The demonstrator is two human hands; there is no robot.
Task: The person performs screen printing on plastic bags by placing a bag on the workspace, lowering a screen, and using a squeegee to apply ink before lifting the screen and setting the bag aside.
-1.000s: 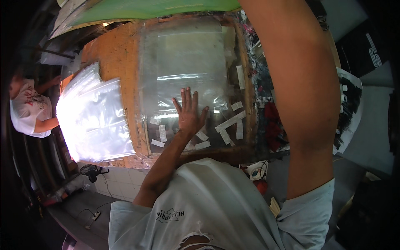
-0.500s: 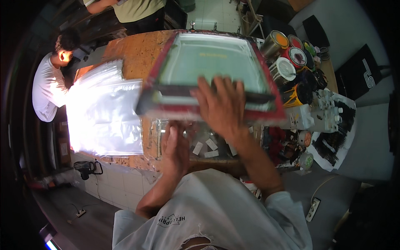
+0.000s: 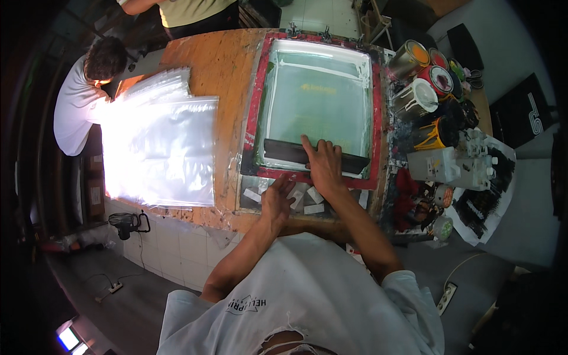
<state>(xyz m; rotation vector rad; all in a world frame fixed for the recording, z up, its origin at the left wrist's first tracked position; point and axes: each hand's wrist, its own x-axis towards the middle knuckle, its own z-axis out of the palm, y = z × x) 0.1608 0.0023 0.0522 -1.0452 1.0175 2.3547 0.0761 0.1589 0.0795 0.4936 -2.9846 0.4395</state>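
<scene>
Right hand [image 3: 324, 168] clasped over dark bar [image 3: 285, 152], index finger stretched forward across it. Bar lies crosswise inside near end of red-framed screen [image 3: 251, 133], over wooden table [image 3: 229, 121]. Left hand [image 3: 277, 201] at screen's near edge, fingers bent, thumb side up; cannot tell whether grasping.

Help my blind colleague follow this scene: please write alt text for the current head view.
A person's right hand holds a dark bar across a pale green screen in a red frame; the left hand is at the frame's near edge. Clear plastic bags lie to the left on the wooden table; cans stand to the right.
</scene>
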